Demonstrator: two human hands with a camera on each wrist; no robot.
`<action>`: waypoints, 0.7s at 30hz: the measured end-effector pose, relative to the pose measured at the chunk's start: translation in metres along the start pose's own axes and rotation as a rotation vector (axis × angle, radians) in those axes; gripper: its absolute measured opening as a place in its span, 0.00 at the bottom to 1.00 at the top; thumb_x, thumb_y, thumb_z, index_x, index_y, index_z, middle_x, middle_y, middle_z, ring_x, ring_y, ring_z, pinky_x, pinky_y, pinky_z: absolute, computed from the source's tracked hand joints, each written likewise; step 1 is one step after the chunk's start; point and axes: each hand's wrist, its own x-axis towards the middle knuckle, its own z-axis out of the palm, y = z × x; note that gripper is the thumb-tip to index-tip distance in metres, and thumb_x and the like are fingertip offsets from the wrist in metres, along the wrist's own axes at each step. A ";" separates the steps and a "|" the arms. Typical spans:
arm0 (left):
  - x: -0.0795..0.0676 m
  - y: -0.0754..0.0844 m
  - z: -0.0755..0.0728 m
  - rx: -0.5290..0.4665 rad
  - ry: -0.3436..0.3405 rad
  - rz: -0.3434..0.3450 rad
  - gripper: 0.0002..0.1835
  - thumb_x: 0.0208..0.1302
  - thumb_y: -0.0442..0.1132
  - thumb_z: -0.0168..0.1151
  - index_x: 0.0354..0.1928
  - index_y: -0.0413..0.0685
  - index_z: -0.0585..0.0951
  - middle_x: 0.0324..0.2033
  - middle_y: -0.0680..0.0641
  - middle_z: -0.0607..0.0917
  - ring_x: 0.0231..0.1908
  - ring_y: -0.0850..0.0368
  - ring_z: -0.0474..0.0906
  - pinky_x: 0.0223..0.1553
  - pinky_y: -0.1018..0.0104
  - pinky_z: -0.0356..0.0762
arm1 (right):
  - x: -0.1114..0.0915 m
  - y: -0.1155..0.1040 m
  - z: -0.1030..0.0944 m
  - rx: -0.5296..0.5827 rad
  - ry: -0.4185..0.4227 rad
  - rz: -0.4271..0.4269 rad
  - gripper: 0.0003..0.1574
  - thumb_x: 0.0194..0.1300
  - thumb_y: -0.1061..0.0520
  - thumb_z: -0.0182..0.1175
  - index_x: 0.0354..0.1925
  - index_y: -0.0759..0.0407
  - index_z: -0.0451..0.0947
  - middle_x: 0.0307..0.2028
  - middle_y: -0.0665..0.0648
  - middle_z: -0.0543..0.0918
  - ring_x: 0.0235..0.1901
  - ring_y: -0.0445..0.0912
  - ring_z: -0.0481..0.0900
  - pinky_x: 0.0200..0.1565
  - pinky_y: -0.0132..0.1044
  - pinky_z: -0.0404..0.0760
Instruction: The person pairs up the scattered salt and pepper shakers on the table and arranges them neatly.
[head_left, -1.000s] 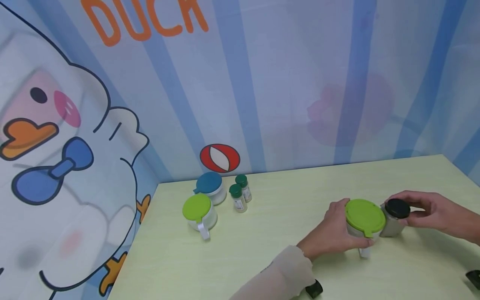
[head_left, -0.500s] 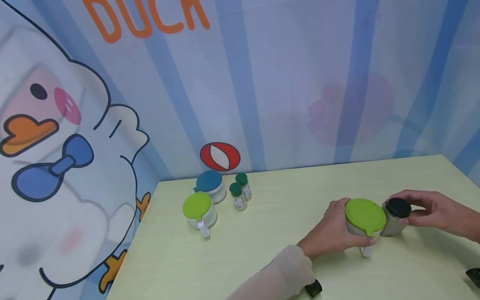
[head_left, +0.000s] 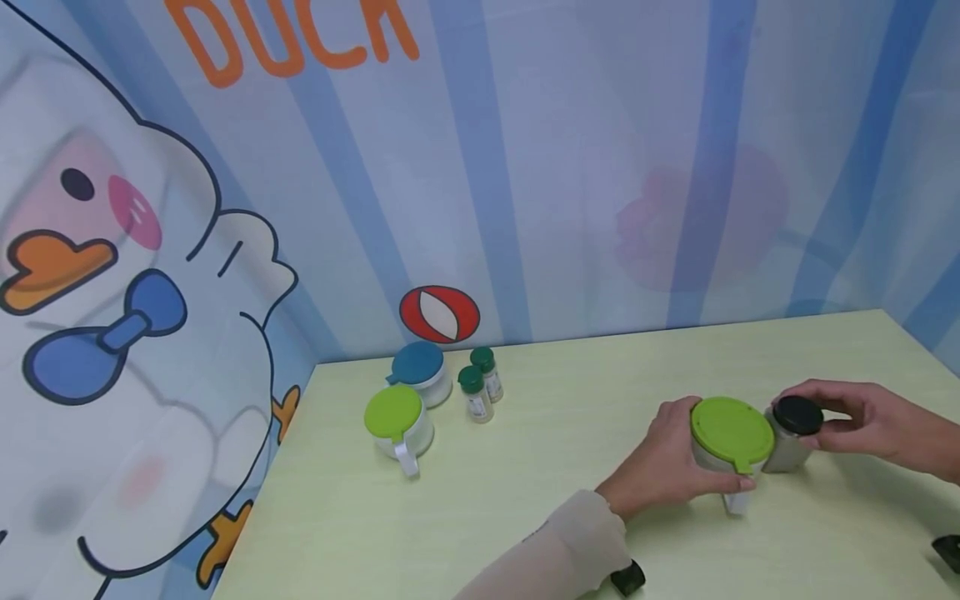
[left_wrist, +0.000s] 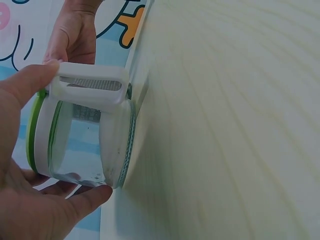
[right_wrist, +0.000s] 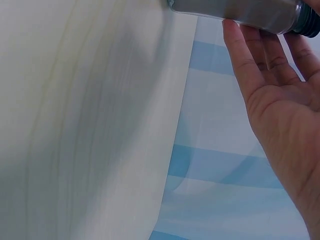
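Observation:
My left hand grips a short round glass jar with a lime-green lid. Its fingers lie along the far side, and the thumb rests by the white handle. Through the clear wall in the left wrist view, the jar looks empty. Right beside it stands a square-sided seasoning bottle with a black cap, upright on the table. My right hand holds this bottle near its cap, fingers behind and thumb in front. Greyish-brown contents fill the bottle in the right wrist view.
At the table's back left are another green-lidded jar, a blue-lidded jar and two small green-capped bottles. A printed duck curtain hangs behind the table. A black piece shows by the left sleeve.
The green-lidded jar and the black-capped bottle have edged very slightly right. Both hands keep their hold, and the things at the back left have not moved.

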 end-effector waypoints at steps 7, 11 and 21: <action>0.000 0.002 0.002 -0.011 0.009 -0.016 0.49 0.51 0.59 0.78 0.72 0.62 0.62 0.60 0.61 0.68 0.56 0.71 0.66 0.54 0.70 0.76 | 0.000 0.002 -0.001 0.007 0.000 0.005 0.30 0.70 0.66 0.62 0.67 0.66 0.68 0.55 0.31 0.78 0.44 0.40 0.83 0.31 0.42 0.80; 0.000 0.003 0.003 -0.012 0.010 -0.035 0.49 0.51 0.59 0.78 0.72 0.63 0.62 0.60 0.61 0.68 0.55 0.71 0.67 0.53 0.70 0.76 | 0.000 0.002 -0.002 0.006 -0.001 0.014 0.30 0.70 0.66 0.62 0.68 0.66 0.67 0.55 0.31 0.78 0.42 0.43 0.82 0.30 0.42 0.79; 0.002 0.004 0.005 -0.022 0.017 -0.064 0.49 0.51 0.59 0.79 0.71 0.64 0.62 0.58 0.62 0.68 0.53 0.71 0.68 0.52 0.70 0.77 | 0.000 0.004 -0.004 0.008 -0.011 -0.003 0.29 0.71 0.67 0.59 0.68 0.66 0.67 0.56 0.31 0.78 0.40 0.44 0.80 0.29 0.42 0.77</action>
